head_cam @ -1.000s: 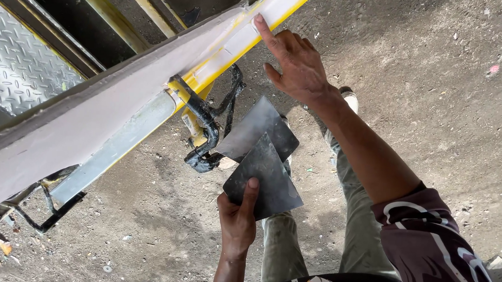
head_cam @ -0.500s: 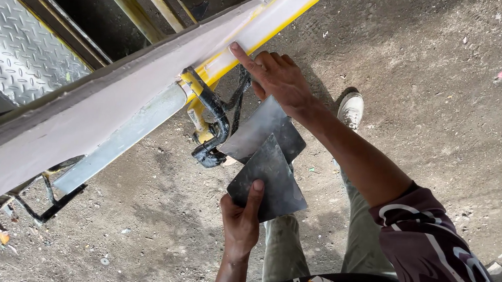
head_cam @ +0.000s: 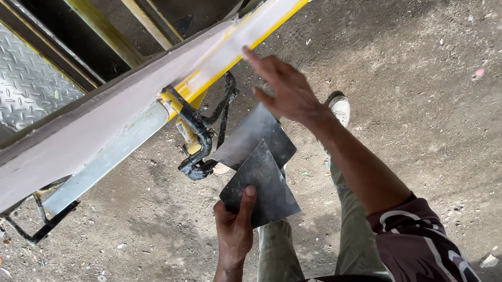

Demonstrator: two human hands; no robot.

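My left hand point(head_cam: 235, 229) grips two dark metal spreader plates point(head_cam: 261, 172) by their lower corner, thumb on top, the blades fanned out toward the rail. My right hand point(head_cam: 286, 89) is raised with fingers spread, its fingertips close to the grey-coated side rail point(head_cam: 95, 130) of a vehicle body where the coating gives way to yellow paint point(head_cam: 249, 38). I cannot tell whether the fingertips touch the rail. A black and yellow bracket point(head_cam: 193, 136) hangs under the rail beside the plates.
Diamond-pattern metal plate point(head_cam: 16, 85) and yellow frame bars point(head_cam: 99, 24) lie above the rail at upper left. Below is dirt ground point(head_cam: 430, 97) with small debris. My legs in olive trousers point(head_cam: 280, 253) and a white shoe point(head_cam: 340, 109) are under the plates.
My right hand has slid down and left along the rail, from the yellow part toward the grey coating. The left hand keeps the plates in the same grip.
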